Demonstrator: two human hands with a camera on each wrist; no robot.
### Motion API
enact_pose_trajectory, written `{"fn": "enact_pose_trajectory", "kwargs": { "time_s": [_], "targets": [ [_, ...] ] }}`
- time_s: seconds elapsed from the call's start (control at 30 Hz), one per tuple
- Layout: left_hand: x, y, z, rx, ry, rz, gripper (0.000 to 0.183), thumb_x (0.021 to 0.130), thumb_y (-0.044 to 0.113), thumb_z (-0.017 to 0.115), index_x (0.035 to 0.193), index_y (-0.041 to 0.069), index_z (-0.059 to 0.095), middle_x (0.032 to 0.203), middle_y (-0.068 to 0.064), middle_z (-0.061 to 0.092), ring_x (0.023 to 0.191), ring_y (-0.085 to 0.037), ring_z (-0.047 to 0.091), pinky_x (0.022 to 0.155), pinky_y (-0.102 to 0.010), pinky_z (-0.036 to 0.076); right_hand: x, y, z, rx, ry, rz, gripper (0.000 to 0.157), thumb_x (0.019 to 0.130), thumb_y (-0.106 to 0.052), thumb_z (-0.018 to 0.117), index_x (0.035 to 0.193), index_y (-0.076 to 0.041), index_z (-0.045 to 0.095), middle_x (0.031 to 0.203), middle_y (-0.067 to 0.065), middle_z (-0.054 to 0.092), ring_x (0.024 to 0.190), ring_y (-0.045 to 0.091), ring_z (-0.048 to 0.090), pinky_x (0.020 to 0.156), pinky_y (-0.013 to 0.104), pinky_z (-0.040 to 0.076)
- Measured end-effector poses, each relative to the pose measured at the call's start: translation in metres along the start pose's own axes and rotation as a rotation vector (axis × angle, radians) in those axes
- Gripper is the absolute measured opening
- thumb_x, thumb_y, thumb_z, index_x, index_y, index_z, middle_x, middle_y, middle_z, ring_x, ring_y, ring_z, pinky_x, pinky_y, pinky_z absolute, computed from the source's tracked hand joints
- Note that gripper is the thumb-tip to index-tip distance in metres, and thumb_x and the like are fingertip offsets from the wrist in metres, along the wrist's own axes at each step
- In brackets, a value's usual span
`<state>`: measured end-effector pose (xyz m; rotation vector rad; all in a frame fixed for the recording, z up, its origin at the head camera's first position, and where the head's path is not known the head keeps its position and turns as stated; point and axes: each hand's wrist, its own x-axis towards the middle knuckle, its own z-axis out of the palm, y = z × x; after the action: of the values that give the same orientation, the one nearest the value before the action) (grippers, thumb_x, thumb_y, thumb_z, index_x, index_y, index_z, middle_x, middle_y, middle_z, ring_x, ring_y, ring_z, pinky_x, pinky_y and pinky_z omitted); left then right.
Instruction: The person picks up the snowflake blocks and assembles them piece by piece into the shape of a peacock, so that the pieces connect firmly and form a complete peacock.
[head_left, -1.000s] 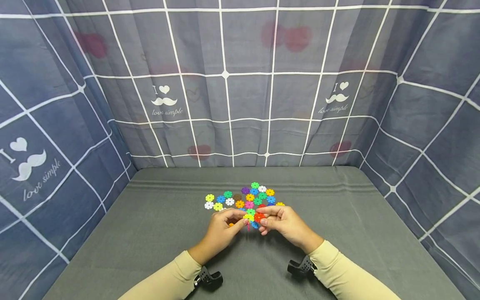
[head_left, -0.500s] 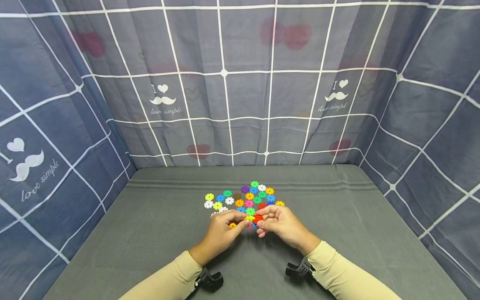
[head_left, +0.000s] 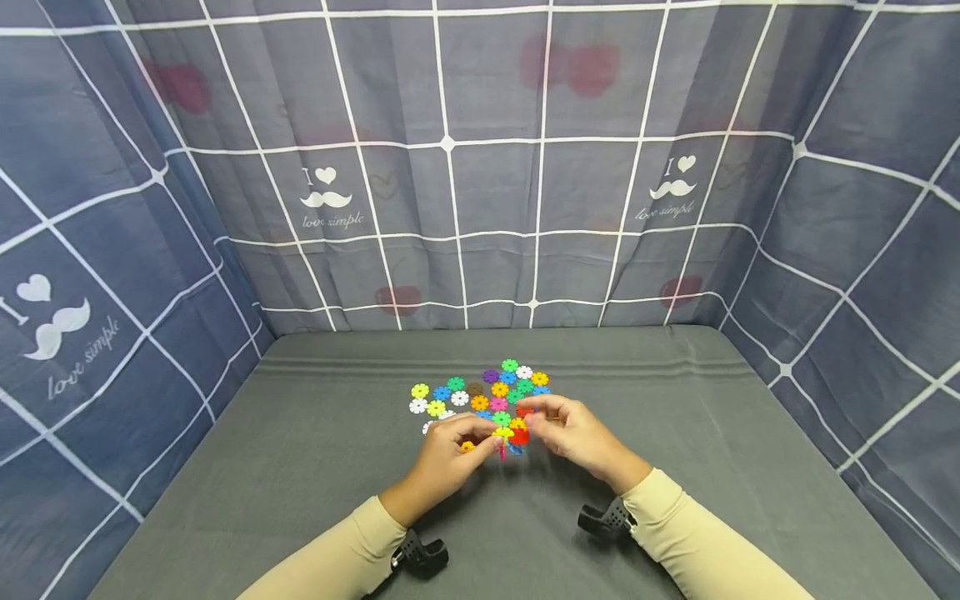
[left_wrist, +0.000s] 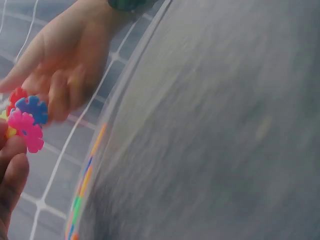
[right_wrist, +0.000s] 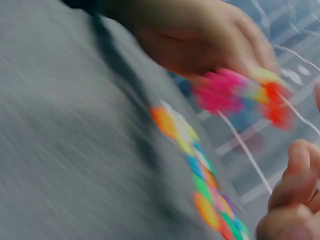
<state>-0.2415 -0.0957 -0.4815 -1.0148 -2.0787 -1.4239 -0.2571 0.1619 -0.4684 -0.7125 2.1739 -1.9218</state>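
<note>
My left hand (head_left: pixel 450 450) pinches a small cluster of joined plastic snowflake discs between thumb and fingers, raised above the table. The cluster has a yellow disc (head_left: pixel 503 432), a red disc (head_left: pixel 519 437), a pink disc (left_wrist: pixel 27 131) and a blue disc (left_wrist: pixel 32 109) set at angles to one another. Just to its right, my right hand (head_left: pixel 581 437) stands apart from the red disc, thumb and fingers spread with nothing visible between them. In the right wrist view the cluster is blurred, and a gap shows between it and the right fingertips.
Many loose flower-shaped discs in mixed colours lie flat beyond the hands, such as a green disc (head_left: pixel 510 366) and a white disc (head_left: pixel 418 406). An orange disc (head_left: pixel 468 447) lies by the left hand. Grey cloth (head_left: pixel 315 467) covers the table; a checked curtain (head_left: pixel 495 192) surrounds it.
My right hand has let go of the red disc and drawn back slightly to the right, its fingers parting. The left hand keeps its pinch on the cluster nearly in place.
</note>
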Motion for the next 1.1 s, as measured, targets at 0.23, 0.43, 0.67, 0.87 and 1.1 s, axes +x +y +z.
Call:
{"fn": "enact_pose_trajectory", "kwargs": {
  "time_s": [0.23,0.43,0.67,0.87,1.1],
  "targets": [
    [0.000,0.010,-0.008,-0.050,0.069,-0.136,0.016,0.089,-0.014,0.077,0.103,-0.008,0.074,0.083,-0.014,0.070,0.063,-0.027,0.062,0.054,-0.031,0.052,-0.003,0.024,-0.042,-0.687,0.259,-0.016,0.014,0.089,-0.012,0.087,0.096,-0.008,0.077,0.089,0.000,0.064,0.075,0.014,0.056,0.068,0.030,0.047],
    [0.005,0.025,-0.011,-0.070,0.031,-0.177,0.015,0.091,-0.015,0.074,0.106,-0.010,0.073,0.084,-0.017,0.069,0.063,-0.036,0.063,0.056,-0.029,0.053,-0.005,0.023,-0.041,-0.768,0.126,-0.046,0.019,0.084,-0.011,0.090,0.094,-0.010,0.075,0.093,-0.002,0.064,0.082,0.016,0.060,0.077,0.037,0.051],
    [-0.001,0.000,-0.002,-0.048,0.021,-0.158,0.016,0.090,-0.014,0.076,0.104,-0.006,0.075,0.083,-0.012,0.069,0.062,-0.027,0.061,0.055,-0.028,0.052,-0.004,0.022,-0.033,-0.667,0.116,-0.118,0.031,0.080,0.003,0.091,0.091,-0.011,0.065,0.088,-0.003,0.060,0.077,0.013,0.060,0.070,0.029,0.053],
    [-0.006,-0.010,-0.002,-0.039,0.000,-0.147,0.014,0.093,-0.001,0.079,0.106,0.005,0.078,0.087,0.000,0.070,0.067,-0.017,0.063,0.057,-0.029,0.055,-0.002,0.017,-0.016,-0.337,0.231,-0.173,0.021,0.085,0.009,0.084,0.104,0.007,0.074,0.105,0.015,0.064,0.081,0.022,0.069,0.069,0.031,0.061],
    [-0.004,-0.009,-0.003,0.010,-0.012,-0.030,0.016,0.094,0.003,0.080,0.109,0.009,0.079,0.094,0.004,0.072,0.078,-0.013,0.066,0.066,-0.029,0.057,-0.004,-0.003,0.004,0.057,0.006,-0.200,0.027,0.089,0.016,0.073,0.115,0.019,0.067,0.109,0.035,0.067,0.085,0.027,0.074,0.074,0.042,0.062]
  ]
}}
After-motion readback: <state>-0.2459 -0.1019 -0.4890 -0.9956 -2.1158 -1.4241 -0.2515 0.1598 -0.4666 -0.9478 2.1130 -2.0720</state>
